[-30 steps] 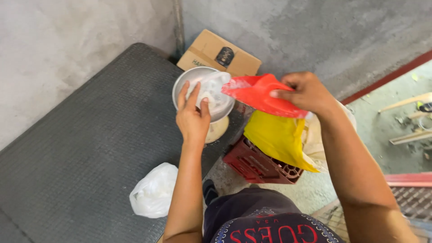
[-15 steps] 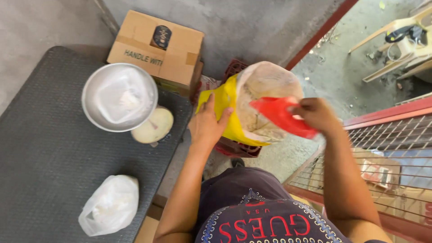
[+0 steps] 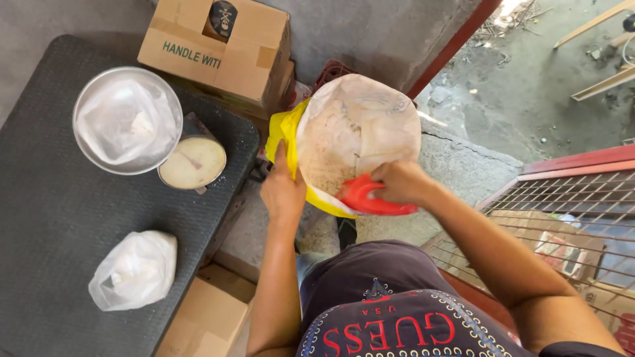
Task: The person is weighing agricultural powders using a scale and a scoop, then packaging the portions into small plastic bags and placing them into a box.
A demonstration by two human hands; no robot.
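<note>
My right hand [image 3: 399, 182] grips a red plastic scoop [image 3: 367, 199] at the near rim of an open yellow sack [image 3: 283, 135] lined with clear plastic and filled with pale grain [image 3: 344, 142]. Holding the sack's near left edge is my left hand [image 3: 282, 190]. To the left, on a dark ribbed mat [image 3: 53, 218], a round metal scale pan [image 3: 84, 102] carries a clear plastic bag [image 3: 126, 122] with some white contents. The scale's round dial [image 3: 193, 162] shows just beside the pan.
A tied white plastic bag [image 3: 135, 270] lies on the mat near me. One cardboard box [image 3: 218, 46] stands behind the scale, another [image 3: 202, 314] below the mat's edge. A red crate [image 3: 334, 69] sits under the sack. A metal grille [image 3: 569, 218] is on the right.
The scoop went from above the scale pan to the sack's mouth. My left hand left the bag in the pan and took hold of the sack's edge. The view swung right.
</note>
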